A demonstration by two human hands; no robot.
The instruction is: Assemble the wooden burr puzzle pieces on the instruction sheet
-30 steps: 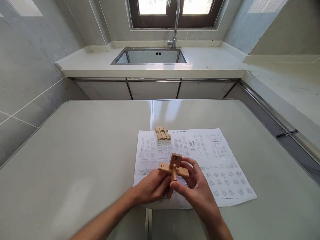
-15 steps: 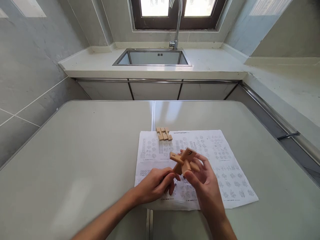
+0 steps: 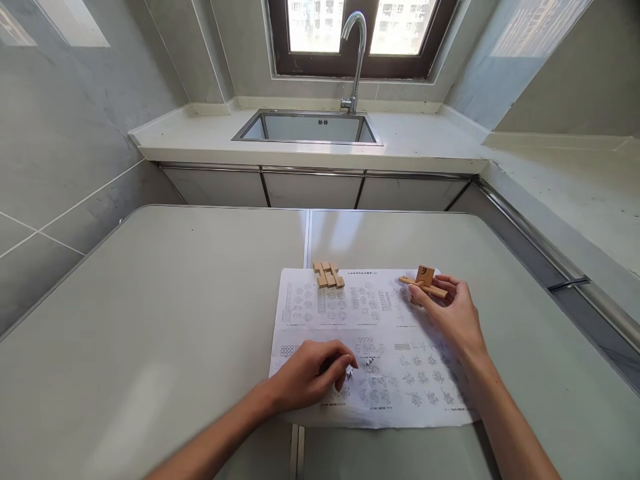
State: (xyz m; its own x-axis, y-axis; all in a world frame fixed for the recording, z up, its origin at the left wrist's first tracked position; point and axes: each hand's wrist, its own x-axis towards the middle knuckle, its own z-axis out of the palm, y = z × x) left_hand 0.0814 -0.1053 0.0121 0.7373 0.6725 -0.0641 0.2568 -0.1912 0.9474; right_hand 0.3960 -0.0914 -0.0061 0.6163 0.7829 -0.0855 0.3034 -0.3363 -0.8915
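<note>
My right hand [image 3: 453,317] is over the upper right part of the printed paper sheet [image 3: 305,313]. Thumb and fingers grip a partly assembled wooden interlocking puzzle [image 3: 425,277], with one marked piece standing up and others crossing it. My left hand [image 3: 317,373] rests on the lower left of the sheet, fingers loosely curled and a gap between thumb and index finger; nothing shows in it. Small dark marks lie by its fingertips; I cannot tell what they are. Several notched wooden pieces [image 3: 329,275] lie side by side at the sheet's top left edge.
The sheet lies on a pale table [image 3: 200,300] with a seam down its middle. Beyond it is a white counter [image 3: 425,133] with a sink [image 3: 305,127] and a tall faucet [image 3: 356,60] below a window. Tiled walls stand at both sides.
My right hand has carried the wooden puzzle right and away from me, off my left hand's fingertips. The left hand has stayed in place. The view has tilted up slightly.
</note>
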